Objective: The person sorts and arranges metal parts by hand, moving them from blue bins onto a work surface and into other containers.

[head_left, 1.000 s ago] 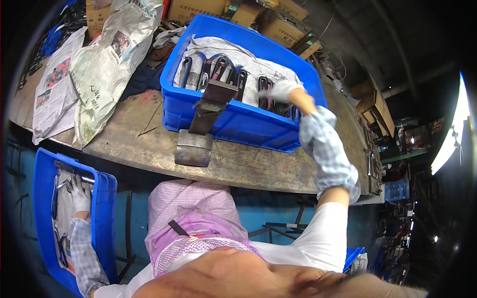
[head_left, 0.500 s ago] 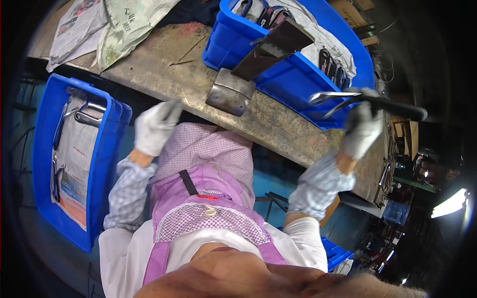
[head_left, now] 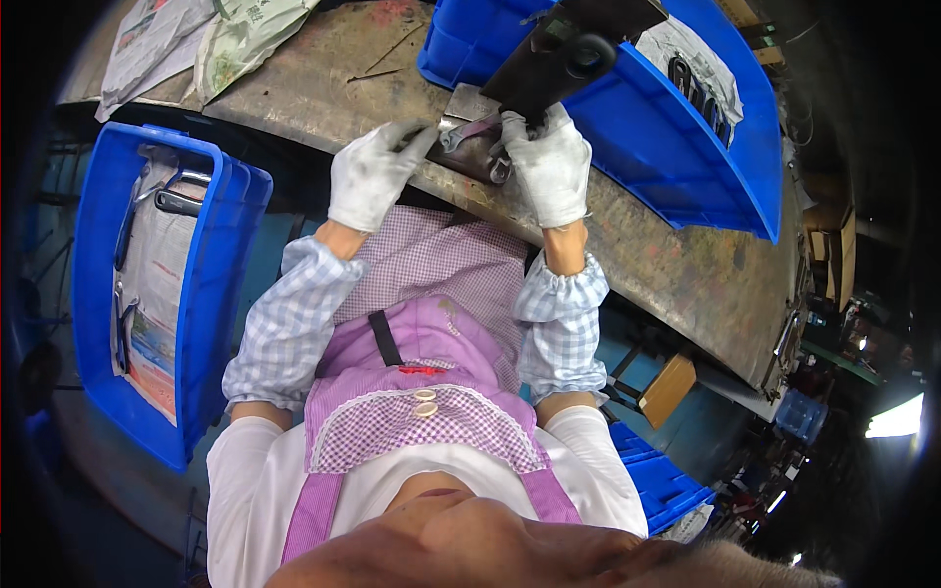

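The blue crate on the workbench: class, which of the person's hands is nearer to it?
Right. The right hand rests at the bench edge just below the blue crate, close under its wall. The left hand lies farther left along the workbench.

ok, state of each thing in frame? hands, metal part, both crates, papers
left hand: gloved, fingers on the metal tool at the bench edge
right hand: gloved, gripping the metal tool
metal tool: lying on a flat metal plate, held between both hands
blue crate on bench: open, paper-lined, dark metal parts inside
blue crate at left: open, below the bench, paper-lined, a few tools inside
newspapers: crumpled, lying on the bench
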Demonstrator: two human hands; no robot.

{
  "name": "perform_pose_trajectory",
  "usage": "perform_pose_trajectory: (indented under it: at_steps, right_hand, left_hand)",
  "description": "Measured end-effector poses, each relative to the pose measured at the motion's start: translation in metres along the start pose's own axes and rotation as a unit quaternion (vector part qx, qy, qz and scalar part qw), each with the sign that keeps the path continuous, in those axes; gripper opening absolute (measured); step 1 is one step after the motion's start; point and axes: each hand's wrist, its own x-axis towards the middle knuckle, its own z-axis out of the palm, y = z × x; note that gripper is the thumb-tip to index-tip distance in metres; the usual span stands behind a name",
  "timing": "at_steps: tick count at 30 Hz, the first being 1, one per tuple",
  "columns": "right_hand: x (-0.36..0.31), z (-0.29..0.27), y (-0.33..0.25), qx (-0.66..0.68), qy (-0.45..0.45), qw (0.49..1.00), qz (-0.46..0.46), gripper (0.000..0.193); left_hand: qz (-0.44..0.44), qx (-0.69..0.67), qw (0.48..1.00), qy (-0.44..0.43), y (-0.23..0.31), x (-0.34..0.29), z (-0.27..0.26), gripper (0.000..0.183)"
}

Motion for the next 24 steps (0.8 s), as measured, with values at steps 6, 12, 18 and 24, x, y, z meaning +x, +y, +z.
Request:
perform_pose_trajectory:
  at_steps: [6,12,18,24]
  right_hand:
    - [0.002,0.001,0.012,0.012,-0.029,0.999,0.012,0.022]
    - [-0.035,-0.005,0.086,0.252,0.030,0.963,0.092,0.025]
    - [-0.056,0.014,0.077,-0.010,0.074,0.990,-0.123,0.030]
    - [-0.057,0.010,0.083,0.000,0.066,0.991,-0.115,0.031]
  left_hand:
    - [-0.249,-0.218,0.942,-0.054,0.020,0.026,0.014,0.036]
    - [-0.288,-0.147,0.940,-0.107,0.023,0.034,0.012,0.048]
    - [-0.305,-0.110,0.936,-0.135,0.029,0.037,0.008,0.055]
    - [-0.310,-0.108,0.934,-0.144,0.033,0.036,0.010,0.049]
